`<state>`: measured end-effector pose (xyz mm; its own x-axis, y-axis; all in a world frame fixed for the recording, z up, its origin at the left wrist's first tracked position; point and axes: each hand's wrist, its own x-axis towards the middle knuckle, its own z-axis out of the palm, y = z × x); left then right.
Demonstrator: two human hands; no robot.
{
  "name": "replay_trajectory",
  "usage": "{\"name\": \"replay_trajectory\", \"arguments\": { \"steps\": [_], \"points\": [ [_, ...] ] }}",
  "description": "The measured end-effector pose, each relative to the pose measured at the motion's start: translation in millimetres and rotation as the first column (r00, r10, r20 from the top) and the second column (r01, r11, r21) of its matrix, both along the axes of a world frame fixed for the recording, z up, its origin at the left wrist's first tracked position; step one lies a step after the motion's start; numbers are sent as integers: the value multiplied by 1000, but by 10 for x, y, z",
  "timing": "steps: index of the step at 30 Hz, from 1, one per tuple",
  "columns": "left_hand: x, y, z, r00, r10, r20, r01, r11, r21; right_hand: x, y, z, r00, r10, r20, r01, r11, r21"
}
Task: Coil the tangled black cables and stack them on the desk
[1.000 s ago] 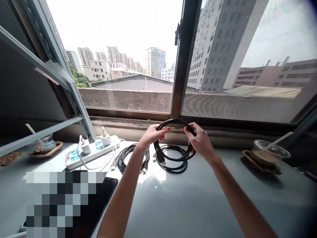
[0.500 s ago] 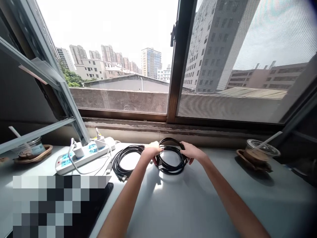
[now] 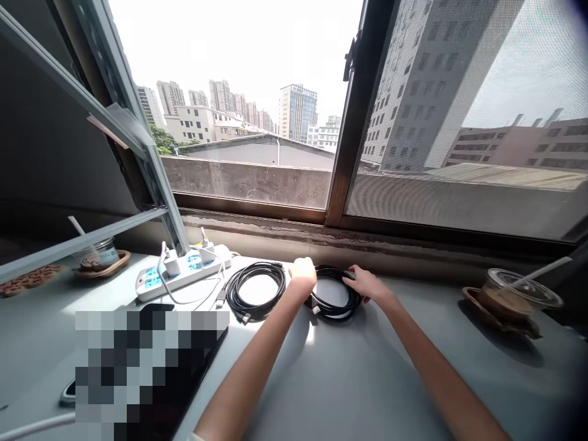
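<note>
Two coils of black cable lie side by side near the wall under the window. The right-hand coiled cable (image 3: pixel 353 302) is between my hands, with a light metal plug showing at its lower left. My left hand (image 3: pixel 303 272) is closed at this coil's left edge, its fingertips mostly hidden behind the hand. My right hand (image 3: pixel 366 284) grips the coil's right side, thumb and fingers around the strands. The left-hand coiled cable (image 3: pixel 233 293) rests on the table just left of my left hand, its metal plugs at its lower left.
A white power strip (image 3: pixel 149 293) with plugged-in chargers and white leads stands left. In front of it is a dark flat device (image 3: pixel 215 343), partly blurred out. Lidded drink cups stand in holders at far right (image 3: pixel 505 300) and far left (image 3: pixel 108 254). A metal shelf frame (image 3: pixel 168 190) rises at left.
The view has turned left, shifting everything rightward. The right-hand coil's raised top loop has come down, so the coil lies flatter. My left hand has turned, hiding its fingers more.
</note>
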<state>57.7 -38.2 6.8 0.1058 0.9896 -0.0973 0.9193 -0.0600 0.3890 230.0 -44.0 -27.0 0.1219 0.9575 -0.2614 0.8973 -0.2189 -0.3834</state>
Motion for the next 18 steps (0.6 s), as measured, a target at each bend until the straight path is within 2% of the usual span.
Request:
{"name": "replay_trajectory", "arguments": {
  "steps": [4,8,11,15,18],
  "points": [
    [-82,-5,190,997,63,54,-68,993,94,-23,-98,181,998,0,62,-1,1000,26],
    [-305,-73,425,985,80,155,-106,979,172,-54,-311,512,996,34,85,-48,985,167],
    [-471,-125,552,974,84,213,-131,967,218,-71,-512,747,995,96,34,-101,965,242],
    [-612,-132,604,961,93,261,-159,956,248,-62,-722,944,989,131,-70,-86,891,446],
    [-703,-109,603,955,95,281,-170,952,255,-4,-848,1054,996,85,-40,-47,816,577]
  ]
}}
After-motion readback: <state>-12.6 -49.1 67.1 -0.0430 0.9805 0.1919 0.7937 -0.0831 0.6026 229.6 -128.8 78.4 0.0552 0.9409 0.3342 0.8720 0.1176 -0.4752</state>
